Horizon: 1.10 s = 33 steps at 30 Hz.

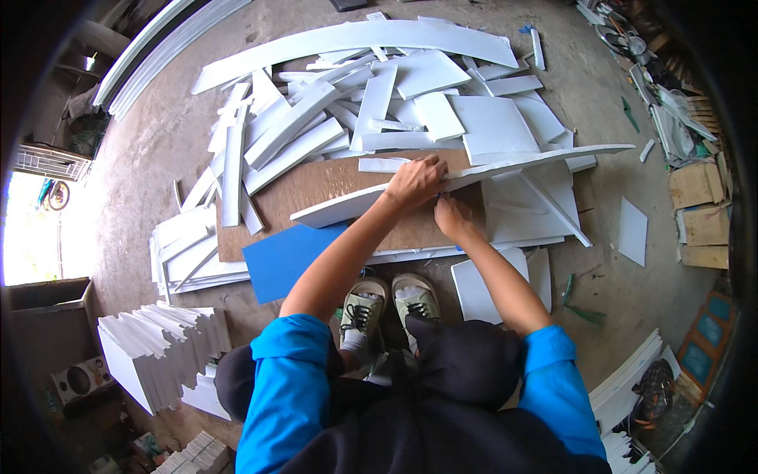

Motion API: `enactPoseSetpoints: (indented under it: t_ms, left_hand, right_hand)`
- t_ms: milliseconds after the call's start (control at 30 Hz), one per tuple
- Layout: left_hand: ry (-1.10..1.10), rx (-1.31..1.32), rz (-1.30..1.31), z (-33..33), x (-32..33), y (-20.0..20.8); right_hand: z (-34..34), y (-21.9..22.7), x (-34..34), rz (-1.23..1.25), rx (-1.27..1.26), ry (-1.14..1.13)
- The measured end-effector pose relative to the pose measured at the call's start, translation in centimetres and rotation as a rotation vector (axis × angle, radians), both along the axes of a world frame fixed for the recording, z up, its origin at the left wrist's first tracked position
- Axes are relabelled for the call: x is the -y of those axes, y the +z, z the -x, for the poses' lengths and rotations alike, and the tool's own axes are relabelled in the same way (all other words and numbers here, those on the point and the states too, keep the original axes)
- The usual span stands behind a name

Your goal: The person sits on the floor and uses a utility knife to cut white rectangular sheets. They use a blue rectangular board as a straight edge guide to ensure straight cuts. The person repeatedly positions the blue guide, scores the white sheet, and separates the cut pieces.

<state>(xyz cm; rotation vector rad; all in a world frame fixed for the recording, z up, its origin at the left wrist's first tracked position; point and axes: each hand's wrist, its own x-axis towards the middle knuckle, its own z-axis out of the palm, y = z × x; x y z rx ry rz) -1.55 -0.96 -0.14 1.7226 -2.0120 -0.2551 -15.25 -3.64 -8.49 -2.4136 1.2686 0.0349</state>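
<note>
A long white panel point(347, 207) stands tilted on edge across a brown wooden board point(272, 217). My left hand point(417, 182) is closed over the panel's upper edge near its middle. Just below and to the right, my right hand point(455, 217) is closed close to the panel's near side. Its fingers are pinched around something small, of which only a dark bluish bit shows. A blue sheet point(284, 259) lies under my left forearm, partly beneath the wooden board. One short white strip point(383, 164) rests on the wood beyond the panel.
Beyond the board lies a heap of white offcuts point(316, 118), with a long curved strip point(355, 35) behind it. Stacked white sheets point(162, 347) stand at lower left. Cardboard boxes point(701, 201) line the right side. A loose white piece point(632, 231) lies on the floor.
</note>
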Motion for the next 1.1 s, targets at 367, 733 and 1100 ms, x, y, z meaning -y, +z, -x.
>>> enactPoseSetpoints:
  t_ms: [367, 733, 1100]
  left_hand:
    - [0.181, 0.188, -0.119, 0.4, 0.0, -0.4]
    - [0.143, 0.212, -0.055, 1.0, 0.2, -0.3]
    - [0.284, 0.176, -0.144, -0.7, 1.2, -0.3]
  right_hand:
    - [1.6, -0.6, -2.0, 0.119, -0.096, 0.020]
    - [1.2, -3.6, -0.6, 0.198, 0.036, 0.006]
    - [3.8, -2.2, -3.0, 0.200, -0.002, 0.026]
